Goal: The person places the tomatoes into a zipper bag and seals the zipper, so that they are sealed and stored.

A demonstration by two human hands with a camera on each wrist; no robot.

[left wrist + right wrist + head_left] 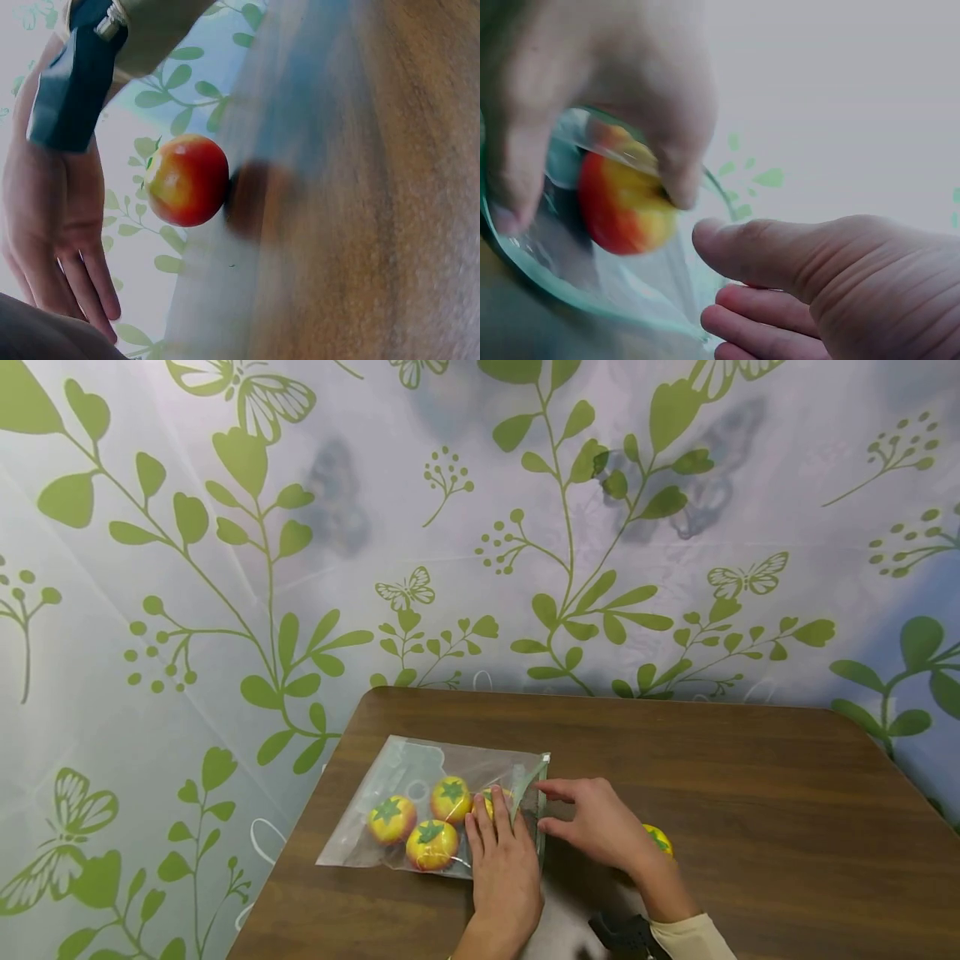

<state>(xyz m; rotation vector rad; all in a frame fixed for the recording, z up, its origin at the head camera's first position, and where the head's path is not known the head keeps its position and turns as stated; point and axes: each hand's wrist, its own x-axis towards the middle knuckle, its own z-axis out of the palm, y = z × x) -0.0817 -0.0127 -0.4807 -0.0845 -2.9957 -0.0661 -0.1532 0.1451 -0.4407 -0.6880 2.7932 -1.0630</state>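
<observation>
A clear zip bag (378, 768) lies on the table with several yellow-and-red, tomato-like fruits (432, 845) with green leafy tops inside. My left hand (504, 868) rests over its mouth end, fingers extended across the plastic. In the right wrist view, that hand's thumb and fingers (679, 176) are spread across the gaping mouth, with a fruit (626, 199) visible between them. At the bag's right edge is my right hand (600, 822), thumb and forefinger apart near the rim. One loose fruit (658, 837) sits partly hidden behind my right wrist.
The brown wooden table (787, 810) extends to the right. Behind it hangs a white curtain (450, 535) with green leaves and butterflies. A dark band (626, 935) is around my right wrist, beside the cream sleeve (693, 939). A white slider (546, 758) sits at the bag's far corner.
</observation>
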